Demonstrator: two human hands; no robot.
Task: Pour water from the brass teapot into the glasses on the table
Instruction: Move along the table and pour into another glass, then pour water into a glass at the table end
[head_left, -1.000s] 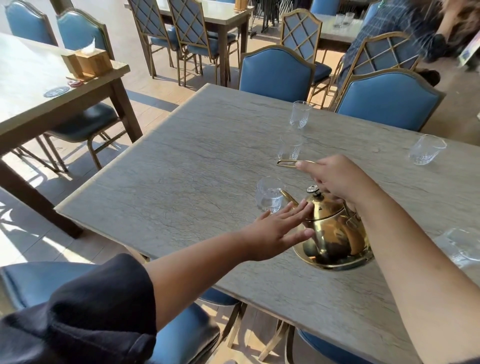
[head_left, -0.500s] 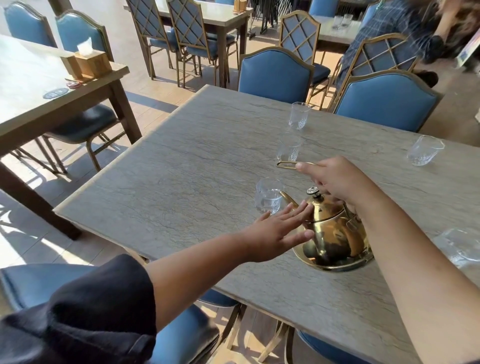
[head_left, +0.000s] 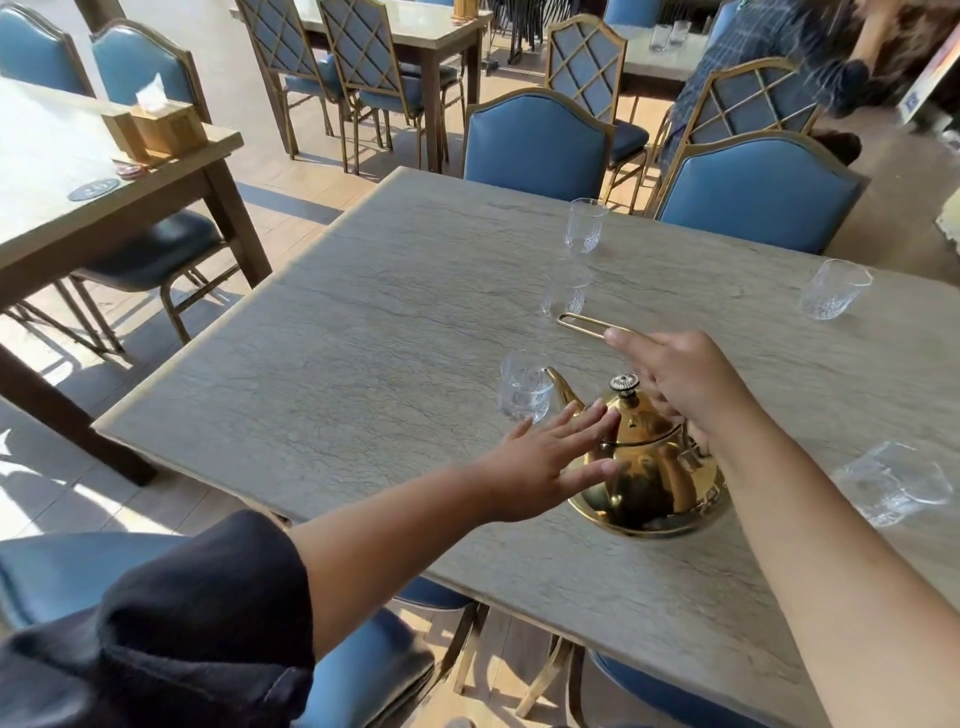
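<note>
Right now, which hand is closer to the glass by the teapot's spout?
Left. The left hand lies flat against the brass teapot, fingertips just below that glass. The right hand is farther off, past the lid, holding the handle.

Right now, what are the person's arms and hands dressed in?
Both hands are bare: no gloves, rings or watch visible. The left hand extends from a bare forearm with a dark navy sleeve pushed above the elbow. The right hand and forearm show no sleeve.

Table (head_left: 363, 364): left half bare and open to reach; right half obstructed by brass teapot (head_left: 649, 467) with nearest glass (head_left: 523, 387) just beside its spout, two glasses (head_left: 563, 288) beyond, further glasses (head_left: 834, 290) along right edge.
</note>
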